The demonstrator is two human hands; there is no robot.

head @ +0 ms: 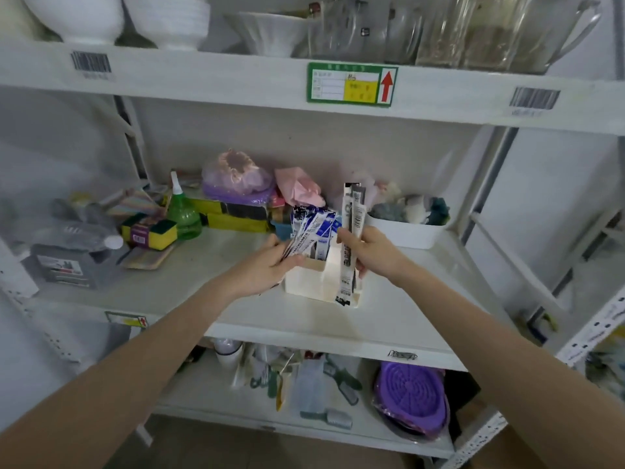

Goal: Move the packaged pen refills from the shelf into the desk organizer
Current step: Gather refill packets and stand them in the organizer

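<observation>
A white desk organizer (309, 286) stands on the middle shelf (304, 319), near its front edge. Several blue-and-white packaged pen refills (316, 226) stick up out of its left compartment. My left hand (267, 269) holds the organizer's left side, with the fingers touching those blue packs. My right hand (370, 250) grips a few long black-and-white packaged pen refills (351, 211) upright, their lower ends hanging in front of the organizer's right side.
A white bin (406, 231) of cloths sits behind on the right. Sponges (150, 231), a green spray bottle (182, 211) and bagged items (236, 179) crowd the left and back. Bowls and glass jugs stand on the upper shelf, brushes and a purple lid on the lower one.
</observation>
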